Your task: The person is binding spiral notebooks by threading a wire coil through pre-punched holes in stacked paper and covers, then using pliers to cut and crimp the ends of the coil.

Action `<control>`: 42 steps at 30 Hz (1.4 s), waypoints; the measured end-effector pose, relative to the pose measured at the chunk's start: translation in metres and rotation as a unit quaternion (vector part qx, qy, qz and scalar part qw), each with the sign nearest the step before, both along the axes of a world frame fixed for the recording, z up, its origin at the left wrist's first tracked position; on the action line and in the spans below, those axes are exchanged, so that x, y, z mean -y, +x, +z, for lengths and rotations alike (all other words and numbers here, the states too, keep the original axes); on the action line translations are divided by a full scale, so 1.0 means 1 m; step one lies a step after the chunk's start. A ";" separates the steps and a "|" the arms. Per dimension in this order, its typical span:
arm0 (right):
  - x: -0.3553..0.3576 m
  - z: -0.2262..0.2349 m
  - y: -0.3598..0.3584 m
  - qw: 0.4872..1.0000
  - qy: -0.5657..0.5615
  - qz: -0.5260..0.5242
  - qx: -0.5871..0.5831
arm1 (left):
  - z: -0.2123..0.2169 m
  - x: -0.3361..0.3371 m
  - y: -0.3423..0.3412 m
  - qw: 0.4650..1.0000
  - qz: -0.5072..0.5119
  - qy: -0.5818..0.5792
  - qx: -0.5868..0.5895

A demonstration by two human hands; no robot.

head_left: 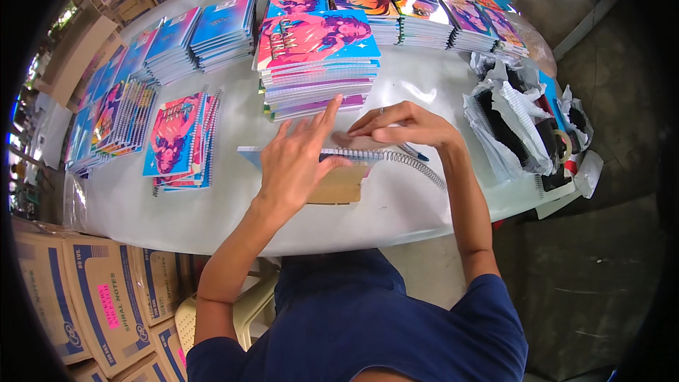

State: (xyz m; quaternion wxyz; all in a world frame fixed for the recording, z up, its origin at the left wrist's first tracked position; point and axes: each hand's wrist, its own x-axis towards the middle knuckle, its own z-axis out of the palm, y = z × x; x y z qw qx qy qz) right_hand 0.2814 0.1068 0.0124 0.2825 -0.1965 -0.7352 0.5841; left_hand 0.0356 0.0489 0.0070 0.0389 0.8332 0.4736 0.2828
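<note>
Notebook sits beneath a spread left hand; the right hand curves, grip unclear.

Bright glare on the white tabletop, dim floor at right, fisheye bending toward black corners.

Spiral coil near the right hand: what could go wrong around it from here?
The coil trails loose past the notebook, so it might snag or bend. The tall notebook stack stands just beyond the left hand and right hand; a knock could shift its uneven layers.
</note>
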 end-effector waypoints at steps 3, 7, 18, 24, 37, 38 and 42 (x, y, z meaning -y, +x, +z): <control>-0.011 -0.011 0.006 0.994 -0.049 0.020 -0.099 | -0.001 -0.003 -0.003 1.000 0.001 0.027 0.009; -0.009 -0.001 -0.006 0.993 0.028 -0.024 0.113 | 0.002 -0.001 -0.007 0.999 0.012 0.035 0.003; -0.011 -0.019 -0.018 0.943 -0.226 0.038 -0.241 | -0.002 -0.004 -0.025 0.998 0.041 0.055 0.002; -0.028 -0.018 -0.033 0.998 -0.066 0.006 -0.008 | -0.002 -0.003 -0.035 0.997 0.057 0.051 -0.012; -0.034 -0.005 -0.059 0.990 -0.133 0.009 0.051 | -0.007 0.003 -0.055 0.992 0.092 0.029 0.077; -0.036 -0.009 -0.060 0.990 -0.133 0.010 0.034 | -0.007 0.002 -0.055 0.988 0.083 0.018 0.127; -0.035 0.002 -0.084 0.978 0.007 0.017 0.208 | -0.018 0.000 -0.068 0.955 0.072 -0.032 0.285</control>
